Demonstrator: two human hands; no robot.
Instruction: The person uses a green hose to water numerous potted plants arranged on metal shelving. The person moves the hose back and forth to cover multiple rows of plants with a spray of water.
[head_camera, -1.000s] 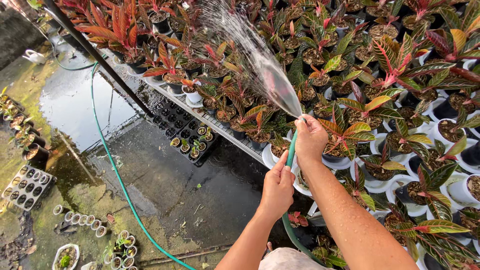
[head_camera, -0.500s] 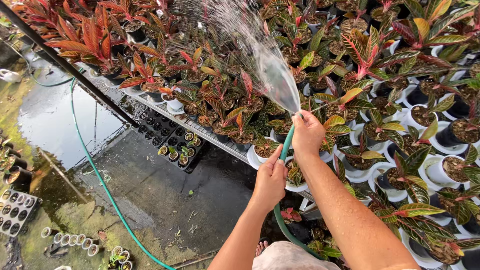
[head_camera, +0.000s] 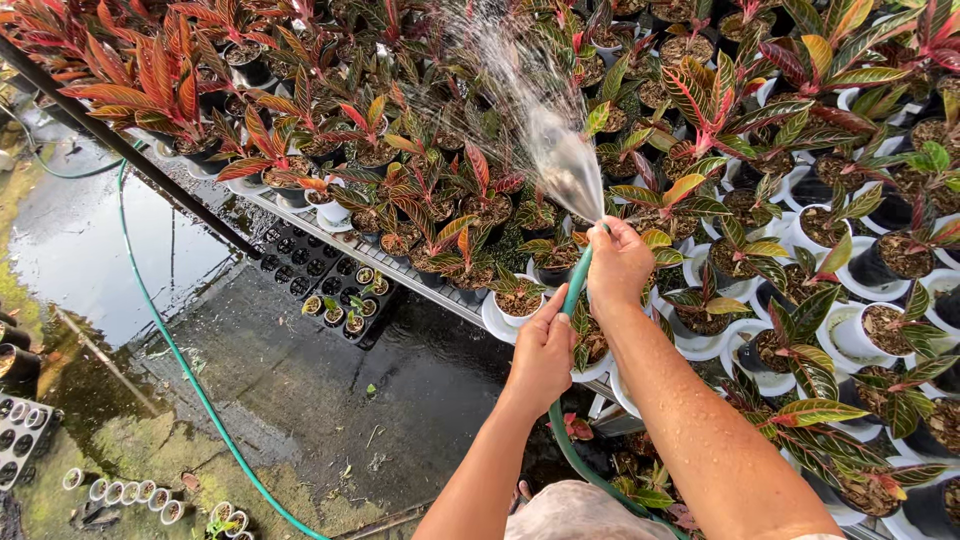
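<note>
Dozens of potted plants under the spray

Dozens of red-and-green leafed plants in white and black plastic pots (head_camera: 800, 230) crowd a long raised metal-mesh surface (head_camera: 300, 215) beside a wet concrete floor (head_camera: 300, 390). A thin green rubber hose (head_camera: 575, 285) runs up between both hands, its tip throwing a wide fan of water (head_camera: 540, 110) over the leaves. Judging by the spread, keeping the tip pinched and sweeping evenly would wet each pot without flattening foliage. Right hand (head_camera: 618, 262) sits at the tip, fingers wrapped tight around it, arm reaching forward. Left hand (head_camera: 543, 352) grips the hose lower, fingers curled closed, wrist bent.
</note>
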